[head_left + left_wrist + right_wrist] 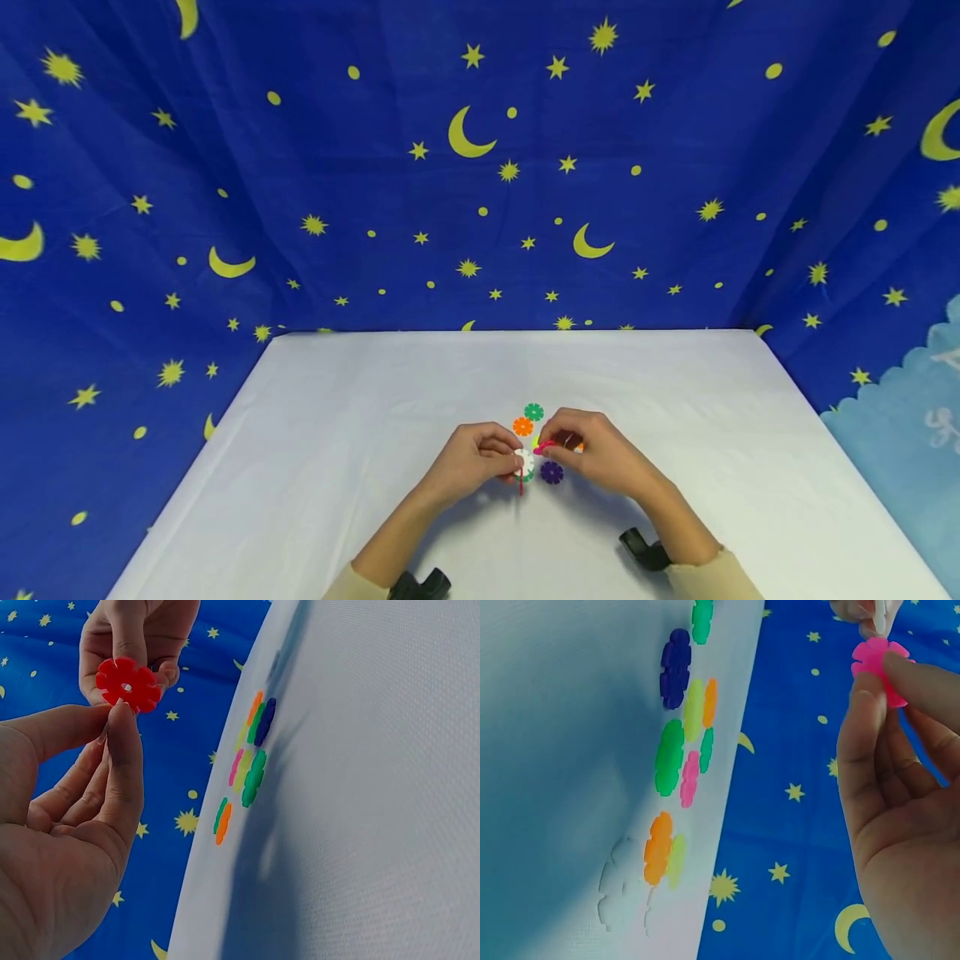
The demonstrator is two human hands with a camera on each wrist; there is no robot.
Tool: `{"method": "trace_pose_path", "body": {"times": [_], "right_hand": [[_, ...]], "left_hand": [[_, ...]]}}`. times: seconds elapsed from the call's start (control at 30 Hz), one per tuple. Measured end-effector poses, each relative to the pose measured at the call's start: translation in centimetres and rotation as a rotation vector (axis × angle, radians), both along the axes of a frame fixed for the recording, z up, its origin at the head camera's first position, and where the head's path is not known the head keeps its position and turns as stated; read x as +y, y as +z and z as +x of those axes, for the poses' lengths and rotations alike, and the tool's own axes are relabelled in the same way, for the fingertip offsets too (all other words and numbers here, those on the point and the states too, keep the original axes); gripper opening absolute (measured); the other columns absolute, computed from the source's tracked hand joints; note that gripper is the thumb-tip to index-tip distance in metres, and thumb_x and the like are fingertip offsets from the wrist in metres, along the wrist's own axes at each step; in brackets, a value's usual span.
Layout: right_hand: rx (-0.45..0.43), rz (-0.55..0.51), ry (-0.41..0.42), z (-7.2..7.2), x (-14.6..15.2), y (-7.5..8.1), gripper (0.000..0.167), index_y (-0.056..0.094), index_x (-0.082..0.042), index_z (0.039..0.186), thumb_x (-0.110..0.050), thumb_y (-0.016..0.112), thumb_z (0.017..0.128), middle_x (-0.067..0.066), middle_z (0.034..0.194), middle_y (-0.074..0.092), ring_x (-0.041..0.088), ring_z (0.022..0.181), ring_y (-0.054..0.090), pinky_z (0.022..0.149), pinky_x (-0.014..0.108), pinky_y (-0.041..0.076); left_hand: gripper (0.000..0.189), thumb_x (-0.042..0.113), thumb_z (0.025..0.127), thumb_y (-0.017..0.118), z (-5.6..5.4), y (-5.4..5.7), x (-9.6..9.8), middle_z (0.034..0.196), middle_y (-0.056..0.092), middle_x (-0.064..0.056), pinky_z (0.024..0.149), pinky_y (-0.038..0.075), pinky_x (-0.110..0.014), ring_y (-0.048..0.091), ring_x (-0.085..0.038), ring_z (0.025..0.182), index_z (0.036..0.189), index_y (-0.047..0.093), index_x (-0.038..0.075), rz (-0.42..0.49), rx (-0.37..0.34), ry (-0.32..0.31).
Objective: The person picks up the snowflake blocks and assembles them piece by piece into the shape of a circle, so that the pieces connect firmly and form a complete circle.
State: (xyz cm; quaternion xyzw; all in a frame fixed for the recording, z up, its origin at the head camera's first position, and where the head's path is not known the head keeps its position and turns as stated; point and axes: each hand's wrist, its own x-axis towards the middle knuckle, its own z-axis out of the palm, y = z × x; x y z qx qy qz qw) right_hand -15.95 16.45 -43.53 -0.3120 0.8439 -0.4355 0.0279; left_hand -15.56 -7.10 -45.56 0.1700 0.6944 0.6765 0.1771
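Above the table, my left hand (pixel 472 458) pinches a white interlocking disc (pixel 525 460) between thumb and fingers. A red disc (pixel 128 685) with notched edges sits crosswise on it; the head view has it edge-on. Close on the right, my right hand (pixel 603 450) pinches a pink notched disc (pixel 874 656) between thumb and index finger. The pink disc is near the white one; whether they touch is unclear. Below the hands, loose discs lie flat on the table: a purple one (pixel 552 472), an orange one (pixel 522 427) and a green one (pixel 534 412) among them.
The white-covered table (pixel 360 400) meets a blue curtain (pixel 405 192) with yellow stars and moons at its back and sides. More discs, such as a yellow one (pixel 694 710) and transparent ones (pixel 615 885), lie in the right wrist view. Black wrist mounts (pixel 643 550) hang under both forearms.
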Motion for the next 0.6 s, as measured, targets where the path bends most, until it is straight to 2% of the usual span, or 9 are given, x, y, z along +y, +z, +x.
{"method": "trace_pose_path", "body": {"times": [0.2,0.4,0.6], "right_hand": [[0.061,0.01,0.036,0.1,-0.3,-0.2,0.014,0.066,-0.023,0.092,-0.01,0.071,0.088,-0.012,0.091,0.061,0.007,0.077,0.06,0.068,0.026,0.053],[0.097,-0.007,0.057,0.2,-0.5,-0.5,0.012,0.067,-0.022,0.091,-0.01,0.07,0.089,-0.012,0.092,0.062,0.006,0.076,0.06,0.067,0.025,0.053],[0.208,0.041,0.033,0.4,-1.1,-0.7,0.015,0.065,-0.021,0.088,-0.008,0.071,0.087,-0.015,0.09,0.061,0.004,0.078,0.057,0.069,0.023,0.051]], "left_hand": [[0.016,0.005,0.085,0.072,0.1,0.0,0.2,0.086,0.069,-0.015,0.069,0.055,-0.049,0.067,-0.025,0.069,0.099,0.067,-0.001,-0.005,0.002,-0.001],[0.015,0.004,0.085,0.072,0.2,0.2,0.2,0.084,0.068,-0.015,0.066,0.057,-0.041,0.068,-0.027,0.07,0.097,0.067,-0.003,-0.018,0.005,-0.013],[0.014,0.001,0.083,0.072,0.2,0.1,0.4,0.082,0.068,-0.016,0.064,0.057,-0.037,0.068,-0.027,0.069,0.094,0.066,-0.005,0.006,-0.014,-0.016]]}}
